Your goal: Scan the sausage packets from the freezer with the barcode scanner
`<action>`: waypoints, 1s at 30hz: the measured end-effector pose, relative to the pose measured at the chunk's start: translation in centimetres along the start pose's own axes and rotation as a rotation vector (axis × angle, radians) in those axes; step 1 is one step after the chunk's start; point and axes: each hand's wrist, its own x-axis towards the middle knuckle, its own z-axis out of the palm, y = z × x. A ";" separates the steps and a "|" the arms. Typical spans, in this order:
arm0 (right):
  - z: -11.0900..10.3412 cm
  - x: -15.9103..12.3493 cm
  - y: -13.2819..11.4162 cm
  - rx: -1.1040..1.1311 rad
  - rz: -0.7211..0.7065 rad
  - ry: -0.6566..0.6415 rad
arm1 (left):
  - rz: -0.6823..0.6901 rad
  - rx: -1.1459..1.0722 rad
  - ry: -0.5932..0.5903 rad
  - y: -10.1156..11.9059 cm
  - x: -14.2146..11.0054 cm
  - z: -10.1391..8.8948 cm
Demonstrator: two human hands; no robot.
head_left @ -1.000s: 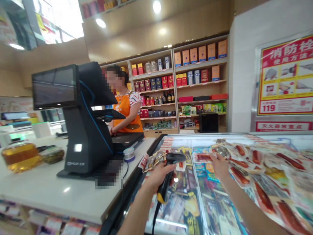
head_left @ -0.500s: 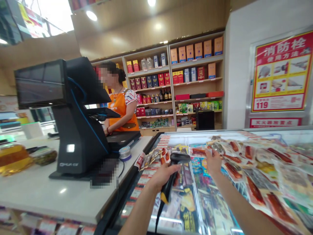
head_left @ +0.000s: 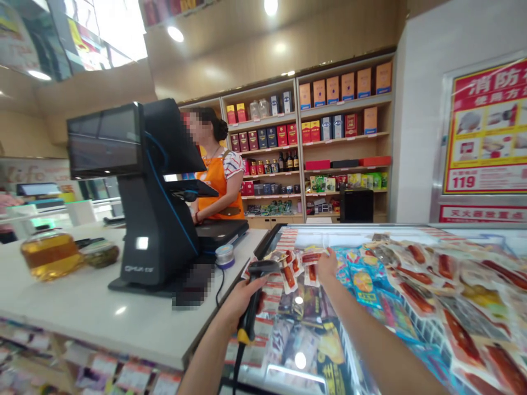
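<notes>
My left hand (head_left: 244,296) is wrapped round the grip of a black and yellow barcode scanner (head_left: 249,314), whose cable hangs down. The scanner head sits over the left side of the freezer's glass top. My right hand (head_left: 327,267) pinches the end of a clear vacuum-packed reddish meat snack (head_left: 312,257). That packet is just right of a small group of similar packets (head_left: 290,278) on the glass, beyond the scanner. A larger spread of meat packets (head_left: 447,269) lies to the right of my right arm.
Left stands a white counter (head_left: 152,334) with a black checkout terminal (head_left: 142,236), a jug of amber liquid (head_left: 51,255) and a round tin (head_left: 224,255). A person in an orange apron (head_left: 216,178) stands behind it. Bagged goods (head_left: 304,340) show under the freezer glass.
My right hand has moved left with the meat packet, from the large spread towards the small group. My left hand still holds the scanner. The view has turned slightly left.
</notes>
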 end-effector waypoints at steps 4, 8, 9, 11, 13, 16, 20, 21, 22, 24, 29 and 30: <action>2.1 -1.4 -2.1 -0.128 0.070 -0.118 | -0.037 0.006 0.040 0.1 -0.5 -1.1; 0.1 -1.3 -1.5 -0.236 0.090 -0.213 | -0.025 0.004 0.001 0.1 -0.3 -1.0; -1.0 -0.9 -1.1 -0.270 0.082 -0.227 | -0.021 0.005 -0.008 0.0 -0.2 -0.7; -3.7 0.2 -0.1 -0.364 0.047 -0.222 | -0.017 -0.001 -0.028 -0.1 0.1 0.3; -7.1 1.6 1.0 -0.486 -0.005 -0.150 | -0.018 -0.011 -0.047 0.0 0.2 1.7; -12.7 3.9 2.5 -0.698 -0.115 0.020 | -0.003 -0.010 -0.083 0.3 0.2 3.7; -18.0 6.0 3.7 -0.879 -0.267 0.148 | 0.007 0.027 -0.153 0.6 0.6 5.6; -18.8 6.3 3.8 -0.889 -0.304 0.139 | 0.013 0.032 -0.172 0.7 0.7 5.9; -19.3 6.4 3.8 -0.895 -0.340 0.123 | 0.018 0.034 -0.189 0.7 0.7 6.2; -19.9 6.6 3.8 -0.932 -0.398 0.095 | 0.018 0.037 -0.215 0.6 0.8 6.7; -20.8 6.9 4.3 -1.148 -0.365 0.090 | 0.046 0.060 -0.246 0.5 0.7 7.4; -21.0 7.1 4.4 -1.165 -0.348 0.058 | 0.050 0.059 -0.251 0.5 0.7 7.4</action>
